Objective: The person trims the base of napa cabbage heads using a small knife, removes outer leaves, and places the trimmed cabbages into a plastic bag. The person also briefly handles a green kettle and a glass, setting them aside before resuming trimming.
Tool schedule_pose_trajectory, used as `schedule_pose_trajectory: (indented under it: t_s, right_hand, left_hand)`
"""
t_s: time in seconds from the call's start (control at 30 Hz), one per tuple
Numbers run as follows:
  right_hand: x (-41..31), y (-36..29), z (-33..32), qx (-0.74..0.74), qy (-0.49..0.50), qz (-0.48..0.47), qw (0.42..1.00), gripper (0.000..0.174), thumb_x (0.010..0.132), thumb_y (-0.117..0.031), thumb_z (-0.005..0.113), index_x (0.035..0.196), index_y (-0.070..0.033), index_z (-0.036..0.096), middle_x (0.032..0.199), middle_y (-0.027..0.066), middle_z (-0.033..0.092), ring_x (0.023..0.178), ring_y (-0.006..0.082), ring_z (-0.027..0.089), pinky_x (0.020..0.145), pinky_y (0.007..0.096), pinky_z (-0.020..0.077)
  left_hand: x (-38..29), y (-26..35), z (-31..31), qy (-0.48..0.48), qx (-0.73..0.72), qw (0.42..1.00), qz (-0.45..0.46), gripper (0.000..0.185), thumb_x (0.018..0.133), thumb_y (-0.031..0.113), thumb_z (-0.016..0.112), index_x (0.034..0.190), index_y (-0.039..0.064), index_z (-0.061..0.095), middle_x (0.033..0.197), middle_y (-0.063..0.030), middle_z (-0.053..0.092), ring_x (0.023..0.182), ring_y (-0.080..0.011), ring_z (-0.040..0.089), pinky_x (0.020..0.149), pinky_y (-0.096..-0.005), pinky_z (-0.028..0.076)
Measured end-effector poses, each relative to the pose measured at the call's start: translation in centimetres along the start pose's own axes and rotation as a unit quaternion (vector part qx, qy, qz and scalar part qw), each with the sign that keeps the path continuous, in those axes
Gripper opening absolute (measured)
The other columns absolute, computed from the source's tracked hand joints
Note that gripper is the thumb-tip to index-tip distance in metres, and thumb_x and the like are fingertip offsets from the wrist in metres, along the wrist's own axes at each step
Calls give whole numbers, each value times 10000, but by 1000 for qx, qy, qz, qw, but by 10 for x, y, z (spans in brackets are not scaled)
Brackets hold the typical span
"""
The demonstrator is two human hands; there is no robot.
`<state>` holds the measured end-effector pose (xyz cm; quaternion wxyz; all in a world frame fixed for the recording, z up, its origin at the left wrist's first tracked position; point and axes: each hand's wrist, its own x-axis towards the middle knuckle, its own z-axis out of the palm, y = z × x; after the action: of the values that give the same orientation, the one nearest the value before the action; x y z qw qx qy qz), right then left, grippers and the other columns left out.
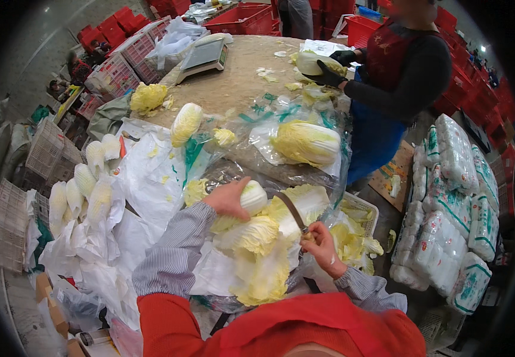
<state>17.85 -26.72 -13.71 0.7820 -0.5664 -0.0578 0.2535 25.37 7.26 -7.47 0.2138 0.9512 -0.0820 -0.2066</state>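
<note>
My left hand [230,198] grips a napa cabbage [254,197] lying on the table, its white base end facing right. In my right hand [323,250] is the handle of a knife with a curved blade [292,208]; the blade points up and left, beside the cabbage's base. Loose yellow-green cabbage leaves [262,272] spread beneath and in front of the cabbage, over white sheets. Farther off on the plastic lies a whole napa cabbage [307,142]. A smaller trimmed cabbage [187,124] stands to its left.
Cabbages in foam net sleeves [88,183] line the left side. A digital scale [203,59] sits at the far end. Across the table, a gloved person [400,71] holds a cabbage. A crate of leaves [355,223] stands right, near wrapped packs [440,214].
</note>
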Motion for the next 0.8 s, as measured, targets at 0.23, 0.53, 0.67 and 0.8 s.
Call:
schedule_pose_trajectory:
  t_s: [0.23, 0.53, 0.67, 0.8]
  right_hand:
    - [-39, -5, 21, -3, -185, 133, 974, 200, 947, -183, 603, 1088, -43, 606, 826, 5, 590, 688, 79, 548, 596, 221, 420]
    - [19, 48, 69, 71, -78, 169, 980, 206, 979, -196, 555, 1047, -2, 546, 834, 85, 645, 652, 139, 603, 596, 287, 505]
    - [30, 43, 70, 54, -62, 126, 989, 207, 962, -197, 578, 1016, 0, 542, 748, 58, 576, 583, 117, 533, 528, 283, 459]
    - [12, 25, 41, -32, 13, 74, 997, 195, 981, -233, 575, 993, -40, 550, 721, 9, 546, 564, 85, 495, 502, 260, 410]
  left_hand:
    - [-39, -27, -10, 233, -277, 932, -21, 850, 629, 247, 856, 1365, 18, 496, 1237, -125, 626, 1090, -239, 627, 944, -342, 502]
    - [-179, 25, -87, 311, -416, 848, 109, 809, 680, 208, 812, 1375, 3, 450, 1254, -139, 605, 1153, -259, 599, 995, -384, 480]
    - [-180, 72, -21, 292, -185, 934, 86, 1192, 532, 294, 909, 1508, -19, 300, 1393, -197, 505, 1276, -287, 516, 1078, -377, 407]
    - [-157, 90, 56, 233, -170, 957, -15, 1113, 549, 336, 871, 1465, -15, 345, 1307, -251, 562, 1220, -352, 572, 1040, -379, 447]
